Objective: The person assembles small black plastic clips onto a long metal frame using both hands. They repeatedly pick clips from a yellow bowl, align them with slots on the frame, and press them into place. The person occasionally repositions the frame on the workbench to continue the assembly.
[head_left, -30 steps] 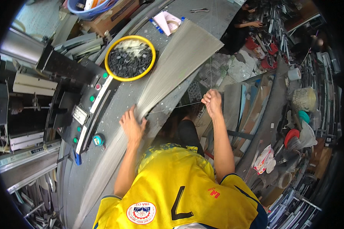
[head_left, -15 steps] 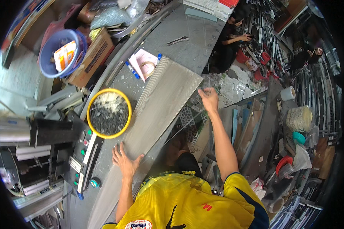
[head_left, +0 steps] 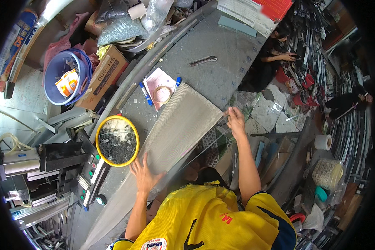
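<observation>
A long strip of pleated grey mesh point(head_left: 181, 121) lies slantwise over the grey workbench point(head_left: 225, 50), its wide end toward the far right. My left hand point(head_left: 145, 177) rests on its lower half, fingers spread and thumb out. At the strip's far right corner, my right hand point(head_left: 236, 121) is closed in a pinch on what looks like a thin thread; fine strands run near it, though their course is hard to follow. Left of the mesh stands a yellow-rimmed tub point(head_left: 117, 162) filled with small dark and pale pieces.
Beyond the mesh lie a tape roll point(head_left: 162, 95) on pink paper, blue markers point(head_left: 146, 95) and a utility knife point(head_left: 203, 61). Blue basins point(head_left: 50, 85) and a carton point(head_left: 102, 79) stand left. A control panel point(head_left: 89, 179) borders the bench. Another person point(head_left: 275, 58) sits at far right.
The view has shifted, so most things appear moved. My right hand has come closer to the mesh's far corner. My left hand stays spread on the mesh.
</observation>
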{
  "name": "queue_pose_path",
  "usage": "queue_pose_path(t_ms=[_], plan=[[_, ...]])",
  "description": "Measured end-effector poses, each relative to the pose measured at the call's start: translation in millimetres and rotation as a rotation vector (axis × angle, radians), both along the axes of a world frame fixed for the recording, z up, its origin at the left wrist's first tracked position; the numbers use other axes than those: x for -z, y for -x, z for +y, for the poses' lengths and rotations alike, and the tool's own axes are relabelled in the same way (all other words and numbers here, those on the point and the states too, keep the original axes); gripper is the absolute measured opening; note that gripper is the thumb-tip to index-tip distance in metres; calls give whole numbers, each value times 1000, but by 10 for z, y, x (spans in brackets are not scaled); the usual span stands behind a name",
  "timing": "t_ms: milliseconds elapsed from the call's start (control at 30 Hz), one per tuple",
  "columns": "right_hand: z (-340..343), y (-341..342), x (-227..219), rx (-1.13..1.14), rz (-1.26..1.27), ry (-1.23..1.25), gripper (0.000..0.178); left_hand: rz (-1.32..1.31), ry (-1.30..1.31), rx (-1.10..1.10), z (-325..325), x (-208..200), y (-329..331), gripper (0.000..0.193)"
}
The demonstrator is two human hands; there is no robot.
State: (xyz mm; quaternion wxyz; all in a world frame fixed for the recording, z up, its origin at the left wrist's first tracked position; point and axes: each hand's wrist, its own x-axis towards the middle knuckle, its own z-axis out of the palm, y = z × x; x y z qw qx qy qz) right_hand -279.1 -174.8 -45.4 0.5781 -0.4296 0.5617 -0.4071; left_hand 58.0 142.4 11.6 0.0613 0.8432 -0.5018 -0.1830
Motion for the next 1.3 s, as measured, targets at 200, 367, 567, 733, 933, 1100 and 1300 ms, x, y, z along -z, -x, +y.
queue_pose_path(t_ms=[200, 367, 567, 733, 933, 1100, 1300], plan=[[-36, 379, -421, -87, -78, -192, 30, 13, 99, 109, -665, 11, 445, 133], [-175, 426, -591, -20, -68, -88, 27, -45, 172, 52, -1083, 124, 686, 129], [-302, 649, -717, 35, -140, -22, 24, -107, 240, -65, -1201, 377, 548, 104], [-430, 783, -686, 51, -176, 7, 23, -90, 225, -101, -1187, 642, 479, 77], [-553, 666, -499, 92, 106, 17, 31, -98, 335, -31, -1172, 695, 448, 77], [-830, 690, -498, -13, 352, 302, 42, -172, 330, -29, -1114, 652, 480, 80], [-1244, 650, -211, 18, 491, 387, 40, -178, 358, 6, -1085, 705, 452, 77]])
